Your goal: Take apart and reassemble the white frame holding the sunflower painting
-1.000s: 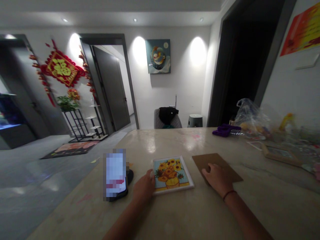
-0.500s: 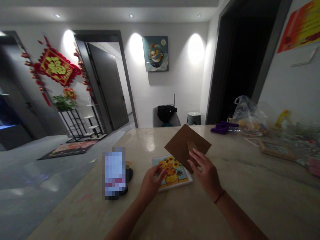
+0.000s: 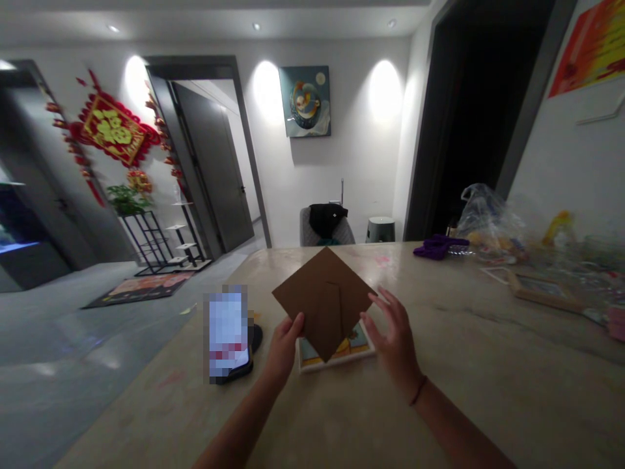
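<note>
A square brown cardboard backing [image 3: 325,303] with a narrow strut down its middle is held diamond-wise above the table. My left hand [image 3: 284,348] grips its lower left edge. My right hand [image 3: 393,339] stands open with spread fingers, very close to the right edge. Beneath the cardboard lies a white-framed sunflower picture [image 3: 336,357], mostly hidden, with only its lower strip showing.
A phone [image 3: 228,332], its screen blurred, lies left of the picture on the stone tabletop [image 3: 463,339]. At the far right are a plastic bag [image 3: 491,221], a purple object [image 3: 439,246] and a wooden frame [image 3: 541,292]. The table's left edge drops to the floor.
The cardboard has swung round to a diamond and shifted left, covering more of the picture. My left hand now grips it, and my right hand has opened beside it.
</note>
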